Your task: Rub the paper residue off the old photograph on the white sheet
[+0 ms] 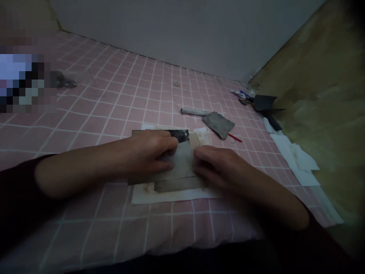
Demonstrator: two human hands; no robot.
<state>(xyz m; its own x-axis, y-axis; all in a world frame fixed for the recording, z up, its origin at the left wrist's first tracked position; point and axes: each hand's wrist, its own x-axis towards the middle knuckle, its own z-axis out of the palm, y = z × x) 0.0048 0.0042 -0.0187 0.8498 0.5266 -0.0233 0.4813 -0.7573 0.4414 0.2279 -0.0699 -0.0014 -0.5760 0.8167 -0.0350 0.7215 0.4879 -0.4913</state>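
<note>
Both hands are over a flat greyish sheet [182,161] near the table's front. This sheet lies on brownish pieces and on a stained white paper [171,197]. My left hand [158,150] rests on its left part with the fingers curled; what they grip, if anything, is hidden. Just beyond those fingers a dark patch [180,135] shows. At the sheet's right edge my right hand [212,163] has its fingers pressed together, somewhat blurred, and what lies between them cannot be made out.
Behind the hands lie a grey rolled tube [195,111], a grey square cloth-like piece [219,123] and a red stick [235,137]. Dark tools [265,103] and white papers [296,158] are at the right. A small ring [177,83] lies farther back on the pink checked tablecloth [128,95].
</note>
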